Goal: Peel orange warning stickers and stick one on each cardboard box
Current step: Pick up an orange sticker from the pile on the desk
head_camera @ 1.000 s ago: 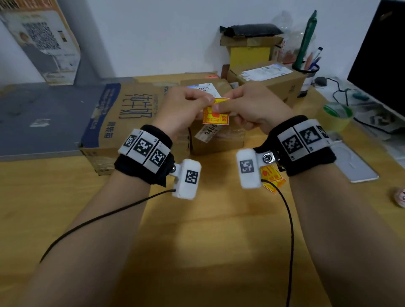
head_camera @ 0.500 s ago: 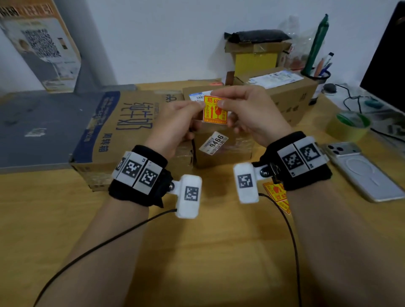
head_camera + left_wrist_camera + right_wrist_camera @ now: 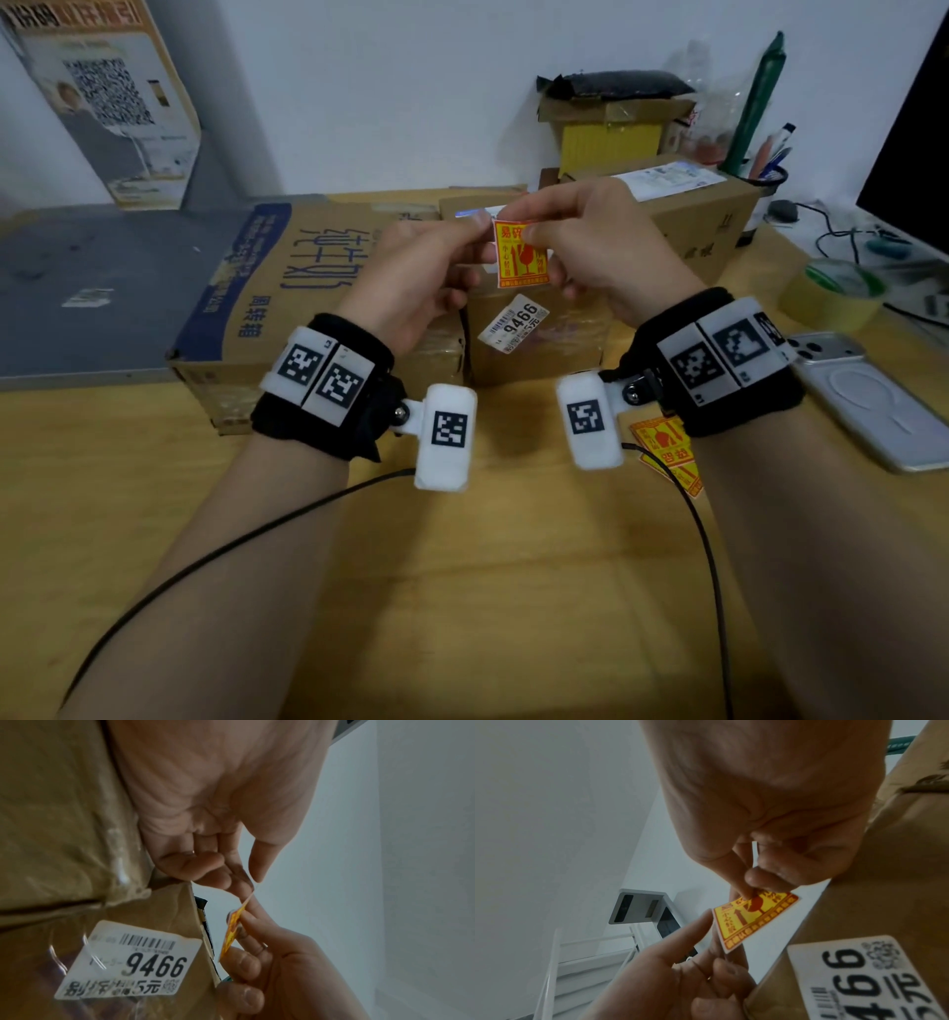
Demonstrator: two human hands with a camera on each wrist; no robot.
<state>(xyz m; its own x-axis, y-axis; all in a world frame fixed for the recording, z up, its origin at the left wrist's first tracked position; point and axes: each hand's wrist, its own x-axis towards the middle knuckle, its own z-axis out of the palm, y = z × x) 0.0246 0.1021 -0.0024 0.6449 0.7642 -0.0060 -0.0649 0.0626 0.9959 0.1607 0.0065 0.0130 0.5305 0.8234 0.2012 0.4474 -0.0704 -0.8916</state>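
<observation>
Both hands were raised over the desk (image 3: 462, 591), working one orange warning sticker (image 3: 519, 256) held upright between them, just in front of the small cardboard box (image 3: 534, 349) with the "9466" label (image 3: 513, 319); the right hand (image 3: 601, 241) pinched the sticker's upper part between thumb and forefinger, while the left hand (image 3: 411, 277) pinched at its left edge, the other fingers curled in; from the left wrist view a thin pale strip seemed to run from the left fingertips (image 3: 253, 872) to the sticker (image 3: 232, 931) — likely the backing coming away, though whether it was fully free could not be told; the step in hand, then, was the peel, not yet the sticking; more stickers (image 3: 662, 442) lay on the desk under the right wrist, and the large printed box (image 3: 287, 288) and the box (image 3: 714, 226) at the back right showed no orange sticker in these views; next — judging from this — the backing would need pulling clear, then the sticker pressed flat onto a bare face of the nearest box
</observation>
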